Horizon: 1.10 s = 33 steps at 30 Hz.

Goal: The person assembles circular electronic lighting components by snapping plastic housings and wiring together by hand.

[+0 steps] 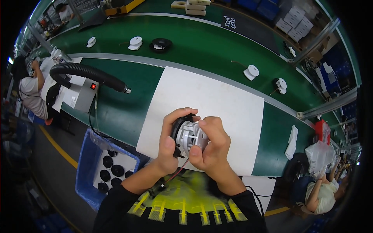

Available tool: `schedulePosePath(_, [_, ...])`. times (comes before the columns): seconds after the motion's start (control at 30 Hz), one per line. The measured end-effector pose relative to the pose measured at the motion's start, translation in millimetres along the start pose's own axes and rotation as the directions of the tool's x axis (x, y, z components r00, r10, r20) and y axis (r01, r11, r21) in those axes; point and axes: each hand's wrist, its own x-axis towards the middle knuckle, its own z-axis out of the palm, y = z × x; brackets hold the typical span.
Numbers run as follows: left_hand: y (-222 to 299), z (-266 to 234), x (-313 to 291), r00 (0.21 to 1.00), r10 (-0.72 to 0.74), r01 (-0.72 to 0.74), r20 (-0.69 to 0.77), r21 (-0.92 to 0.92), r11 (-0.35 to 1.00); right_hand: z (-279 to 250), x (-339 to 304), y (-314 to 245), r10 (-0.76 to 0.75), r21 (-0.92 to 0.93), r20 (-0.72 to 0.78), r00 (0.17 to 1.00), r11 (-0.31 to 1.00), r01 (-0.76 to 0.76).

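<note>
Head view: a person's two bare hands hold one part over a white sheet on a green bench.
Held part: a round white ribbed plastic motor part with a black ring at its back (189, 134), lifted off the bench just above the near half of the sheet, between both hands.
Left hand: the left hand (169, 141) wraps the black ring side, fingers curled over the top and thumb pressed on the front edge, closed on the part.
Right hand: the right hand (211, 144) clasps the white end, fingers bent over it and thumb pushed against its lower face, closed on the part.
Wires: thin red and black wires (176, 172) hang from the underside of the part down toward the person's chest.
Sheet: a large white rectangular paper sheet (217, 97) lies flat on the green bench top (124, 112).
Hose: a black corrugated hose with a metal nozzle (89, 73) rises from a grey metal box with a red switch (81, 95), well left of the hands.
Bin: a blue plastic-lined bin holding a white tray of round black parts (107, 171) stands below the bench, left of the left forearm.
Conveyor: small white round spools (251, 72) rest on the green belt beyond the sheet.
</note>
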Motion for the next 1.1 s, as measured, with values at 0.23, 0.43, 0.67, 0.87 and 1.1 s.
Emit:
schedulePosePath(0.23, [-2.1, 1.4, -1.5, 1.000, -0.007, 0.007, 0.019, 0.026, 1.000, -5.9, 0.2, -5.2, 0.056, -0.078, 0.094, 0.994, 0.996, -0.049])
schedulePosePath(0.43, [-0.6, 8.2, -2.8, 1.000, -0.004, 0.004, 0.014, 0.017, 1.000, -7.5, -2.2, -4.0, 0.028, -0.075, 0.066, 0.997, 0.997, -0.024])
schedulePosePath(0.67, [-1.4, 7.4, -5.9, 0.997, -0.069, 0.069, 0.020, -0.039, 0.997, -7.4, -8.2, -1.6, -0.020, -0.091, 0.022, 1.000, 0.996, 0.022])
schedulePosePath(0.87, [-1.5, 8.4, -6.5, 0.997, -0.054, 0.049, -0.051, -0.099, 0.994, -12.5, -3.8, -7.0, 0.013, -0.077, 0.081, 0.997, 0.997, -0.007])
schedulePosePath(1.1, [-2.3, 3.7, -6.4, 0.999, -0.019, 0.019, 0.034, 0.010, 1.000, -11.4, 1.3, -9.5, -0.089, -0.166, 0.090, 0.992, 0.981, 0.103])
